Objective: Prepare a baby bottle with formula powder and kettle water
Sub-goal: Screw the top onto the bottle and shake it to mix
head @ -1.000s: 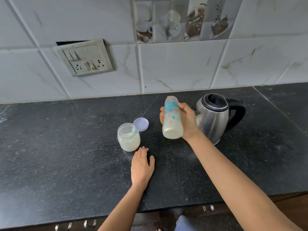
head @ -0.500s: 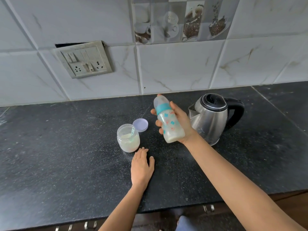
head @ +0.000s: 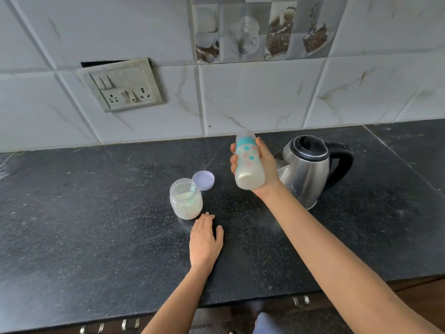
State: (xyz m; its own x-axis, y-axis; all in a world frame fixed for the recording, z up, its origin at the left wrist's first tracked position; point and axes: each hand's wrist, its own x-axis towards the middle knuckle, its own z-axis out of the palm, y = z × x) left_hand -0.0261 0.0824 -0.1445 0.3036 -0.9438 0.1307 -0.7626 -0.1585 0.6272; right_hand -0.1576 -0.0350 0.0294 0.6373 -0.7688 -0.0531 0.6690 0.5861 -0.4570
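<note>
My right hand (head: 267, 168) grips a capped baby bottle (head: 248, 162) with a teal ring and milky liquid in it. The bottle is held in the air above the counter, tilted slightly, just left of the steel kettle (head: 305, 169). An open clear jar of formula powder (head: 186, 202) with a scoop inside stands on the black counter (head: 96, 213). Its lilac lid (head: 203, 180) lies behind it. My left hand (head: 204, 242) rests flat on the counter, palm down, just in front of the jar and holding nothing.
The kettle's black handle (head: 344, 162) points right. A tiled wall with a switch and socket plate (head: 124, 85) rises behind the counter. The counter's front edge runs below my arms, with drawer handles (head: 299, 301) under it.
The bottle in my right hand has swung from upright to tilted and back towards upright, shifting a little. My left hand has stayed flat on the counter.
</note>
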